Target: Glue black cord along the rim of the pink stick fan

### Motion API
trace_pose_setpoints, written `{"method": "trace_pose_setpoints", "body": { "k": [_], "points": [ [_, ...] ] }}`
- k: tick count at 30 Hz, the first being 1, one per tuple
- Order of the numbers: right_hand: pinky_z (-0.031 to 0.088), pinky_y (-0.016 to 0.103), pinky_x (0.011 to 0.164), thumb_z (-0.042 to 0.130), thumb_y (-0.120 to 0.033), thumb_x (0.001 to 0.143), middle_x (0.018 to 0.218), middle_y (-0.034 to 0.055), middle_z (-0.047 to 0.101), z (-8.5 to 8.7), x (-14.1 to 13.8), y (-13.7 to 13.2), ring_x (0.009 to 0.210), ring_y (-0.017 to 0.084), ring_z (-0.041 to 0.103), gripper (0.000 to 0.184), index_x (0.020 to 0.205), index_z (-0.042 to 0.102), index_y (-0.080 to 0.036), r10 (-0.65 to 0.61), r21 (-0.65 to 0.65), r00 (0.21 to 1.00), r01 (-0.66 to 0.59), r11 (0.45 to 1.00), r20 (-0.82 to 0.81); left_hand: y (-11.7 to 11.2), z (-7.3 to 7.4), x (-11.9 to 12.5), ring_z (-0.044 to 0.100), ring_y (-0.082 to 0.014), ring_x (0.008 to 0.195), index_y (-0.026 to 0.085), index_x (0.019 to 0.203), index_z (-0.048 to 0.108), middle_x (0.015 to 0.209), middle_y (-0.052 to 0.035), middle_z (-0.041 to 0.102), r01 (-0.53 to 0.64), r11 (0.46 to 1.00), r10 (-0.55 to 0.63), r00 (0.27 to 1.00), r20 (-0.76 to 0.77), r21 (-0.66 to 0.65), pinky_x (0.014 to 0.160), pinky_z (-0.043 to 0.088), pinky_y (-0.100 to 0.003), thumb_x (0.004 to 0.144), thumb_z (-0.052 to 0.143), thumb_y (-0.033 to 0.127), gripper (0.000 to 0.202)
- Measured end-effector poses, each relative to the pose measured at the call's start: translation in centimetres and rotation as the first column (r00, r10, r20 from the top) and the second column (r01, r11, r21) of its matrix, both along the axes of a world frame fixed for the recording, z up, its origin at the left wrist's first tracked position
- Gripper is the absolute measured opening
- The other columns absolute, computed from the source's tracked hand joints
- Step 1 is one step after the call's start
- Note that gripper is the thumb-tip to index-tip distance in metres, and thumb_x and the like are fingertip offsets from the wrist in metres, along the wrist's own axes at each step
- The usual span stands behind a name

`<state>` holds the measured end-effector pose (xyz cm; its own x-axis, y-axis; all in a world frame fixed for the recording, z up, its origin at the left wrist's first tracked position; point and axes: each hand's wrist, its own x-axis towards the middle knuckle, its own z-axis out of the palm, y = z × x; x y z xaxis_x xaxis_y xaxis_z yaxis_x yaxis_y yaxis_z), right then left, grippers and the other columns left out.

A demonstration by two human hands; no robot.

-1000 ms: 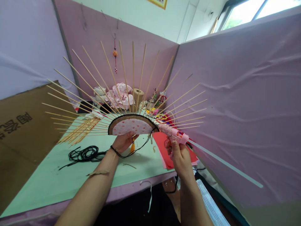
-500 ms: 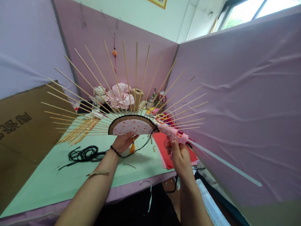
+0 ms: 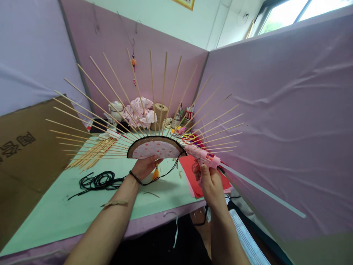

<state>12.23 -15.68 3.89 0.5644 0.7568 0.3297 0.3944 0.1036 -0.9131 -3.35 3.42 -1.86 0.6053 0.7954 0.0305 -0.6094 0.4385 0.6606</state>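
Note:
My left hand (image 3: 145, 167) grips the lower edge of a half-round fan (image 3: 157, 149), faced with pink patterned cloth and rimmed in brown and black. Many thin wooden sticks (image 3: 164, 81) spread out from its curved edge. In my right hand (image 3: 210, 180) is a pink hot glue gun (image 3: 202, 155), its nozzle at the fan's right corner; whether it touches cannot be told. A long pale glue stick (image 3: 264, 189) juts from the gun's back. Black cord (image 3: 168, 170) runs from that corner to my left wrist. An orange tassel (image 3: 156, 173) hangs below the fan.
On the green tabletop (image 3: 102, 209) lie a coil of black cord (image 3: 102, 180), a bundle of wooden sticks (image 3: 93, 152) and red sheets (image 3: 193, 180). At the back stand crumpled pink cloth (image 3: 140, 110), a twine spool (image 3: 160, 112) and a white jar (image 3: 116, 110). Cardboard (image 3: 33, 162) leans at left.
The fan has tilted slightly, its upper stick tips shifting right and a little down. Both hands and the glue gun stay almost in place.

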Motion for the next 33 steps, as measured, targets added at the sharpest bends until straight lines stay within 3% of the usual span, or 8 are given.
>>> {"method": "trace_pose_setpoints", "body": {
  "k": [19, 24, 27, 30, 33],
  "points": [
    [0.038, 0.024, 0.053, 0.04, -0.06, 0.089, 0.069, 0.0015, 0.055, 0.1, -0.2, 0.0, 0.058, 0.013, 0.047, 0.045, 0.08, 0.056, -0.018, -0.031, 0.014, 1.0, 0.031, 0.999, 0.004, -0.2, 0.2, 0.1, 0.068, -0.0148, 0.076, 0.016, 0.069, 0.066, 0.073, -0.0006, 0.072, 0.007, 1.0, -0.007, 1.0, -0.001, 0.014, 0.081, 0.053, -0.032, 0.056, 0.082, 0.011, 0.021],
    [0.04, 0.025, 0.054, 0.04, -0.059, 0.089, 0.069, 0.0015, 0.056, 0.7, -1.0, -0.1, 0.059, 0.013, 0.048, 0.046, 0.085, 0.06, -0.017, -0.015, 0.13, 0.998, 0.023, 0.991, -0.063, -0.1, 0.1, 0.3, 0.067, -0.0144, 0.075, 0.016, 0.068, 0.066, 0.072, -0.0002, 0.072, -0.041, 0.999, 0.041, 0.999, -0.033, 0.002, 0.081, 0.054, -0.032, 0.058, 0.08, 0.01, 0.018],
    [0.04, 0.025, 0.054, 0.037, -0.058, 0.09, 0.073, 0.0022, 0.058, 0.7, -0.5, 0.1, 0.06, 0.013, 0.049, 0.046, 0.088, 0.06, -0.018, -0.083, 0.165, 0.994, 0.095, 0.982, -0.075, 0.1, 0.2, 0.4, 0.067, -0.0122, 0.071, 0.016, 0.066, 0.066, 0.068, 0.001, 0.071, -0.093, 0.995, 0.093, 0.995, -0.021, -0.027, 0.082, 0.054, -0.031, 0.059, 0.08, 0.01, 0.017],
    [0.043, 0.029, 0.065, 0.037, -0.053, 0.092, 0.081, 0.0046, 0.06, -0.6, 1.7, 1.0, 0.069, 0.016, 0.053, 0.042, 0.095, 0.06, -0.018, -0.193, 0.133, 0.978, 0.181, 0.974, 0.084, 0.3, 0.7, 0.4, 0.066, -0.0106, 0.07, 0.016, 0.068, 0.066, 0.069, 0.0013, 0.072, -0.173, 0.982, 0.177, 0.983, 0.04, -0.076, 0.083, 0.054, -0.029, 0.059, 0.079, 0.007, 0.018],
    [0.042, 0.036, 0.083, 0.039, -0.042, 0.092, 0.096, 0.0101, 0.061, -3.1, 4.8, 2.7, 0.092, 0.024, 0.054, 0.034, 0.103, 0.058, -0.017, -0.23, 0.027, 0.875, 0.242, 0.97, 0.425, 0.6, 1.2, 0.2, 0.067, -0.01, 0.072, 0.017, 0.071, 0.066, 0.072, 0.0027, 0.072, -0.243, 0.963, 0.254, 0.962, 0.1, -0.115, 0.083, 0.054, -0.027, 0.063, 0.077, 0.006, 0.018]
  ]
}}
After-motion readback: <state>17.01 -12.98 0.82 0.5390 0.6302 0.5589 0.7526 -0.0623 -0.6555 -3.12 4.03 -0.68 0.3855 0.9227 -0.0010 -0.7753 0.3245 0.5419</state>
